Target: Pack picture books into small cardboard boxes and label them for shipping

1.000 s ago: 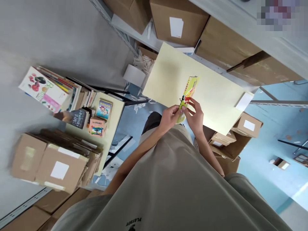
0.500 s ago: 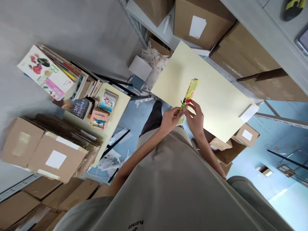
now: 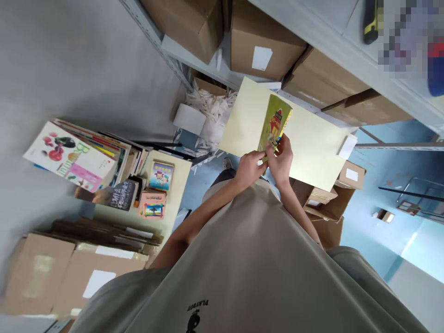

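Note:
A narrow green book [image 3: 274, 118] with a red picture on its cover is held up in front of my body. Its cover faces me and a yellow printed edge shows along the right. My left hand [image 3: 250, 167] grips its lower left end, fingers bent. The lower right part is pinched in my right hand [image 3: 280, 159], with the thumb across the cover. Both hands nearly meet at the bottom of the book, so that end is hidden. Beyond and beneath it lies the pale yellow tabletop [image 3: 312, 152].
Stacked books [image 3: 72, 157] and two small picture books [image 3: 161, 176] stand on a side table [image 3: 178, 185] to the left. Flattened cartons [image 3: 52, 273] lean below them. Cardboard boxes [image 3: 263, 37] fill the shelf ahead, above white paper scraps [image 3: 213, 111]. A white block [image 3: 347, 147] sits at the tabletop's right end.
The book has been turned from its narrow printed side to show its green cover. Both hands stay on it. My view has shifted, so the surroundings on the left sit lower.

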{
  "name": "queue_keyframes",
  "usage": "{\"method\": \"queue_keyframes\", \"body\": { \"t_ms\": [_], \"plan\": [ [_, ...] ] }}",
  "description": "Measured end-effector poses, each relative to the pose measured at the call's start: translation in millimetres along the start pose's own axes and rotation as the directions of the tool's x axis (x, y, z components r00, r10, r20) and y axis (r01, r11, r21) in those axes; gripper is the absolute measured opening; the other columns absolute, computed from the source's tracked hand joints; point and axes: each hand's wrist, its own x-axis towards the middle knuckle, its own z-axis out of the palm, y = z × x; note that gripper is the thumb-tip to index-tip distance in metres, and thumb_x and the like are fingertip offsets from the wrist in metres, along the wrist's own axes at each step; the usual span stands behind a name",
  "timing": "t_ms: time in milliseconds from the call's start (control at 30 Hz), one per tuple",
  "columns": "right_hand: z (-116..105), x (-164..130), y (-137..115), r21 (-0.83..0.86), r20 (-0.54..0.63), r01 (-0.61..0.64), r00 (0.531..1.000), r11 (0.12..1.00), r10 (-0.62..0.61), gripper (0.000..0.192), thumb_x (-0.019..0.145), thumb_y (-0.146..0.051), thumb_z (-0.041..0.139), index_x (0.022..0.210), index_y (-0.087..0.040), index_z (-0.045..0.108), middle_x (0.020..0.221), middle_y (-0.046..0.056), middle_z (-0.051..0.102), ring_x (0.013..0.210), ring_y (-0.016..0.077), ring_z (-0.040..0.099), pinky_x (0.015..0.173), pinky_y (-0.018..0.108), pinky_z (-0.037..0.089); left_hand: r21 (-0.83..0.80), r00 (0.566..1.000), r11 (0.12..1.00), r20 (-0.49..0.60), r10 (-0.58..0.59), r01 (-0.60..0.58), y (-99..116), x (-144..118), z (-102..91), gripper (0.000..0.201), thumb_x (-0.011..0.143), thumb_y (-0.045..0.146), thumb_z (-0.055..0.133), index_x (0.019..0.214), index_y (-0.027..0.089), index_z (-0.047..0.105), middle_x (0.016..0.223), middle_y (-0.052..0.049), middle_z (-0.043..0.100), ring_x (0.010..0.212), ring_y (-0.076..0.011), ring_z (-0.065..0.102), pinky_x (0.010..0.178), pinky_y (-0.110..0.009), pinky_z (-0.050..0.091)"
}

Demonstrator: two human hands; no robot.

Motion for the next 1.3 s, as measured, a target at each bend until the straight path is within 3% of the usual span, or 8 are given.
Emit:
{"method": "queue_keyframes", "body": {
  "t_ms": [133, 267, 467, 600, 767, 867, 1133, 1300],
  "plan": [
    [-0.3, 9.3, -5.7, -0.018, -0.16, -0.001, 0.987, 1.0, -0.002, 0.045, 0.111, -0.068, 0.068, 0.116, -0.025, 0.078, 0.11, 0.013, 0.087, 0.103, 0.0311, 0.083, 0.094, 0.049, 0.071, -0.19, 0.989, 0.971, -0.003, 0.151, -0.149, -25.2, 9.4, -15.4, 0.035, 0.108, 0.026, 0.081, 0.142, 0.027, 0.086, 0.149, -0.012, 0.087, 0.143, -0.0309, 0.08, 0.126, -0.047, 0.063],
    [-21.4, 7.9, -13.1, 0.192, -0.163, -0.056, 0.983, 0.98, 0.088, 0.049, 0.099, -0.075, 0.084, 0.102, -0.026, 0.078, 0.103, 0.007, 0.088, 0.098, 0.0282, 0.082, 0.089, 0.044, 0.07, -0.403, 0.99, 0.915, -0.114, -0.087, 0.034, -62.3, 35.4, -42.0, 0.065, 0.106, 0.063, 0.086, 0.159, 0.027, 0.075, 0.169, -0.018, 0.074, 0.154, -0.0362, 0.073, 0.126, -0.053, 0.063],
    [-41.6, 3.5, -13.2, 0.461, -0.023, -0.167, 0.98, 0.872, 0.2, 0.052, 0.091, -0.081, 0.091, 0.1, -0.031, 0.079, 0.107, 0.007, 0.089, 0.113, 0.0318, 0.087, 0.092, 0.047, 0.075, -0.629, 0.961, 0.731, 0.236, -0.143, 0.263, -59.1, 59.4, -76.2, 0.078, 0.078, 0.089, 0.099, 0.111, 0.019, 0.088, 0.123, -0.016, 0.091, 0.131, -0.0373, 0.084, 0.117, -0.05, 0.067],
    [-54.6, 18.7, 8.5, 0.433, 0.025, -0.194, 0.979, 0.88, 0.204, 0.057, 0.096, -0.083, 0.085, 0.115, -0.03, 0.08, 0.122, 0.011, 0.09, 0.129, 0.0349, 0.085, 0.102, 0.051, 0.076, -0.641, 0.953, 0.705, 0.221, -0.206, 0.302, -30.9, 58.7, -72.3, 0.074, 0.07, 0.086, 0.105, 0.097, 0.019, 0.087, 0.103, -0.01, 0.091, 0.105, -0.0292, 0.087, 0.097, -0.04, 0.07],
    [-69.2, 40.2, 39.0, 0.163, -0.112, -0.12, 0.984, 0.979, 0.139, 0.097, 0.094, -0.092, 0.079, 0.165, -0.027, 0.067, 0.172, 0.02, 0.07, 0.166, 0.0445, 0.063, 0.131, 0.065, 0.063, -0.612, 0.964, 0.752, 0.075, -0.253, 0.245, 0.8, 70.4, -41.1, 0.079, 0.067, 0.089, 0.105, 0.101, 0.019, 0.089, 0.099, -0.01, 0.091, 0.099, -0.0291, 0.087, 0.088, -0.038, 0.07],
    [-69.4, 39.8, 38.6, 0.207, 0.016, -0.128, 0.992, 0.97, 0.127, 0.113, 0.094, -0.096, 0.075, 0.18, -0.026, 0.054, 0.18, 0.022, 0.063, 0.166, 0.045, 0.063, 0.131, 0.067, 0.062, -0.489, 0.983, 0.861, -0.03, -0.179, 0.142, 24.9, 72.8, -7.7, 0.068, 0.082, 0.083, 0.099, 0.104, 0.019, 0.092, 0.103, -0.01, 0.092, 0.104, -0.0319, 0.088, 0.094, -0.039, 0.071],
    [-102.0, 44.2, 48.1, 0.213, 0.032, -0.115, 0.993, 0.97, 0.111, 0.068, 0.108, -0.086, 0.067, 0.139, -0.026, 0.076, 0.117, 0.01, 0.087, 0.113, 0.0315, 0.081, 0.102, 0.048, 0.072, -0.023, 0.996, 0.997, -0.054, -0.073, 0.072, 79.0, 50.8, 96.6, 0.019, 0.11, 0.036, 0.08, 0.114, 0.028, 0.096, 0.114, -0.007, 0.095, 0.11, -0.0339, 0.092, 0.103, -0.043, 0.072],
    [-128.7, 65.9, 81.0, 0.197, 0.028, -0.055, 0.998, 0.979, 0.05, 0.053, 0.115, -0.076, 0.056, 0.121, -0.028, 0.075, 0.108, 0.009, 0.084, 0.1, 0.0288, 0.076, 0.095, 0.046, 0.068, 0.041, 1.0, 0.999, 0.004, -0.007, 0.006, 88.1, 50.6, 129.3, 0.037, 0.108, 0.021, 0.08, 0.141, 0.033, 0.091, 0.143, -0.006, 0.09, 0.139, -0.033, 0.085, 0.126, -0.048, 0.068]
  ]
}}
